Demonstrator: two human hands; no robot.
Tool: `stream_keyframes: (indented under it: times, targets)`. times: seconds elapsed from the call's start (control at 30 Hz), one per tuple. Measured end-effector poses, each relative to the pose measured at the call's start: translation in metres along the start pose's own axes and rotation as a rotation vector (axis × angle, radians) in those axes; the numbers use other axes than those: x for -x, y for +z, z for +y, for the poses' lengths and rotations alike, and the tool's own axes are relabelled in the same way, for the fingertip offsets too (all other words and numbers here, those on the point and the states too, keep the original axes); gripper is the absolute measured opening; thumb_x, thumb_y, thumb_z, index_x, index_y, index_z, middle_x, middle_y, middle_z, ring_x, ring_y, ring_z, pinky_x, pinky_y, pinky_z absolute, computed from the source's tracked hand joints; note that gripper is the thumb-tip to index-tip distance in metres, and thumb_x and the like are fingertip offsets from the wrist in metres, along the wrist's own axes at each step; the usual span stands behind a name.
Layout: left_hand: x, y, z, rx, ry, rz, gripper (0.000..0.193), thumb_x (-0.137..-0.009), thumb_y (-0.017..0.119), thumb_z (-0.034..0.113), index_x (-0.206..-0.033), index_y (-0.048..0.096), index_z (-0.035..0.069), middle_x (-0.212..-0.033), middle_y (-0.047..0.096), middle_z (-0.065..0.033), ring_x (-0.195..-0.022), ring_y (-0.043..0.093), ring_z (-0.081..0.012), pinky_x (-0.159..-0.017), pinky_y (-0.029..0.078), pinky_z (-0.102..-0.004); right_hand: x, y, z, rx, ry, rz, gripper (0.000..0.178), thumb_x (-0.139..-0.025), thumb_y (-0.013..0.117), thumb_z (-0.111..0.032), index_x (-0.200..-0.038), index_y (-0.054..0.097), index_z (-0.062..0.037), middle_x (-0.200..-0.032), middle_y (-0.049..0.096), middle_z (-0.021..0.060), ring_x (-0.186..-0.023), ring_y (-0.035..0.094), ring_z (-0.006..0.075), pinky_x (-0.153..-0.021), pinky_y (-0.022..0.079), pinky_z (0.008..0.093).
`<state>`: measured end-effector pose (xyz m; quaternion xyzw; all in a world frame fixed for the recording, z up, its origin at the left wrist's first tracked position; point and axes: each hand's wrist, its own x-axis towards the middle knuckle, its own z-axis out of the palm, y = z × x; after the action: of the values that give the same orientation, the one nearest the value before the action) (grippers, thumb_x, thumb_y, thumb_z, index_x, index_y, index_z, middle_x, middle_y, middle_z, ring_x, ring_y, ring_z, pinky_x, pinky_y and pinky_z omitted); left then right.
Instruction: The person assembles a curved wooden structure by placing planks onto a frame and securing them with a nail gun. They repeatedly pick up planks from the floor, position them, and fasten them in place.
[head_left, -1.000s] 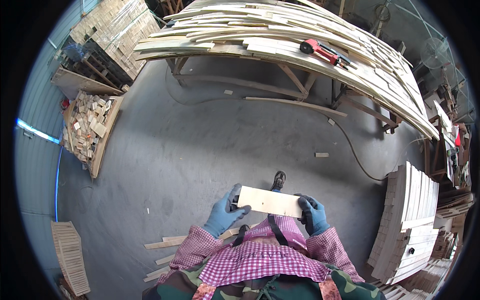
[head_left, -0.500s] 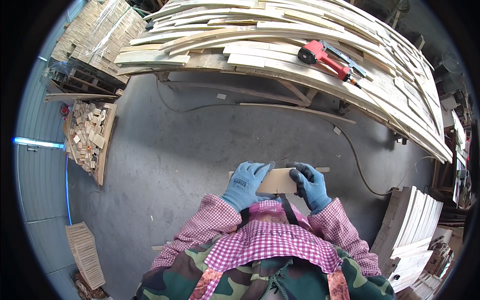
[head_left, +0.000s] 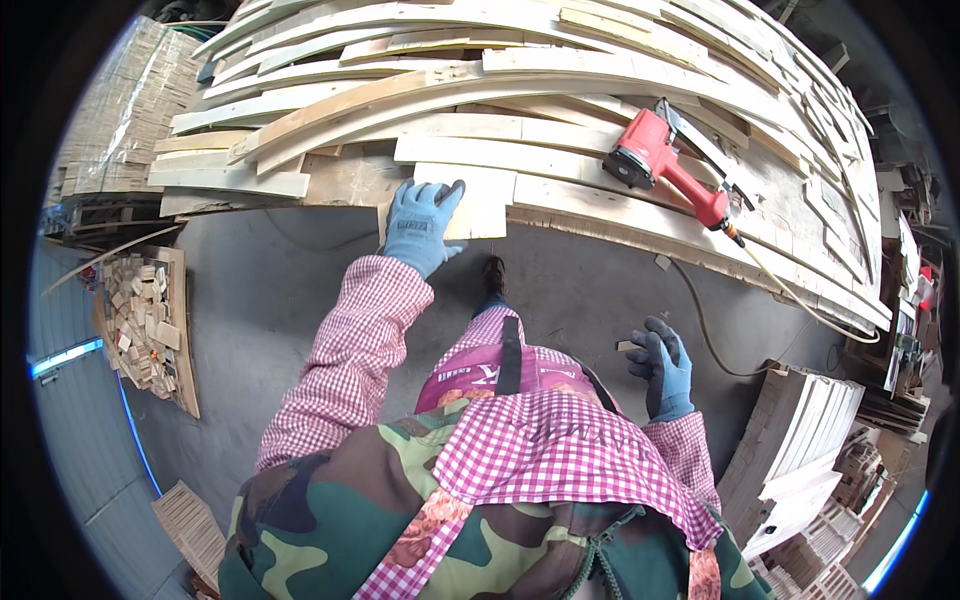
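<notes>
At the near edge of the wood-covered table, my left hand, in a blue and grey glove, grips a short pale wooden board. The board overhangs the table edge, and part of it is hidden beneath my fingers. My right hand, gloved alike, is held low over the floor at my right side, its fingers partly bent and apart. A small light piece shows beside its fingertips; whether they touch is unclear. On the table to the right lies a red pneumatic nail gun, apart from both hands.
Long wooden strips cover the table. An air hose runs from the nail gun over the table edge. Wood offcuts are heaped at the left. Stacked white boards stand at the lower right.
I have moved nearer the table. My left hand has carried the board forward to the table edge. My right hand has let go of it and sits off to the right.
</notes>
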<state>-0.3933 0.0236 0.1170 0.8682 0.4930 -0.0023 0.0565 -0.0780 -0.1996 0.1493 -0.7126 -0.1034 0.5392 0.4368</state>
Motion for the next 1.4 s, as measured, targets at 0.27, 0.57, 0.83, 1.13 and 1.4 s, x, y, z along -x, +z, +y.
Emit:
stream_keyframes:
  times: [0.27, 0.57, 0.83, 1.13, 1.4]
  targets:
    - [-0.095, 0.054, -0.032, 0.011, 0.141, -0.215, 0.088, -0.062, 0.08, 0.034, -0.137, 0.039, 0.018, -0.123, 0.047, -0.0058, -0.118, 0.04, -0.0277, -0.104, 0.032, -0.0397, -0.035, 0.068, -0.03, -0.067, 0.081, -0.001, 0.041, -0.091, 0.058, -0.019, -0.126, 0.047, -0.0029, -0.102, 0.062, 0.0111, -0.079, 0.063, 0.017, -0.067, 0.054, 0.0286]
    - [-0.105, 0.064, -0.034, 0.047, 0.107, -0.262, 0.09, -0.06, 0.081, 0.03, -0.138, 0.037, 0.019, -0.125, 0.045, -0.0054, -0.115, 0.041, -0.0264, -0.101, 0.035, -0.0403, -0.081, 0.095, -0.062, -0.009, 0.135, -0.017, 0.041, -0.091, 0.058, -0.019, -0.126, 0.048, -0.0013, -0.103, 0.064, 0.0117, -0.078, 0.062, 0.0156, -0.065, 0.052, 0.0261]
    - [-0.103, 0.074, -0.035, 0.015, 0.132, -0.22, 0.088, -0.062, 0.08, 0.027, -0.139, 0.038, 0.02, -0.124, 0.045, -0.0069, -0.115, 0.041, -0.0264, -0.1, 0.035, -0.0409, -0.111, 0.103, -0.079, 0.071, 0.126, -0.062, 0.04, -0.091, 0.057, -0.018, -0.126, 0.048, -0.0008, -0.101, 0.064, 0.0102, -0.078, 0.063, 0.0149, -0.064, 0.051, 0.0245]
    - [-0.112, 0.069, -0.022, -0.022, 0.016, -0.394, 0.084, -0.064, 0.079, 0.025, -0.138, 0.04, 0.021, -0.123, 0.045, -0.0075, -0.115, 0.043, -0.0266, -0.098, 0.037, -0.0407, -0.135, 0.122, -0.087, 0.041, 0.116, -0.112, 0.04, -0.091, 0.059, -0.019, -0.125, 0.05, -0.0007, -0.1, 0.064, 0.0098, -0.079, 0.062, 0.0133, -0.064, 0.05, 0.0231]
    - [-0.101, 0.076, -0.032, 0.1, 0.166, -0.234, 0.079, -0.066, 0.076, 0.038, -0.136, 0.043, 0.024, -0.128, 0.04, -0.0069, -0.119, 0.037, -0.0281, -0.101, 0.031, -0.0443, -0.151, 0.12, -0.09, 0.064, 0.089, -0.076, 0.04, -0.091, 0.058, -0.019, -0.125, 0.05, -0.0003, -0.098, 0.064, 0.0097, -0.078, 0.062, 0.0137, -0.065, 0.05, 0.0239]
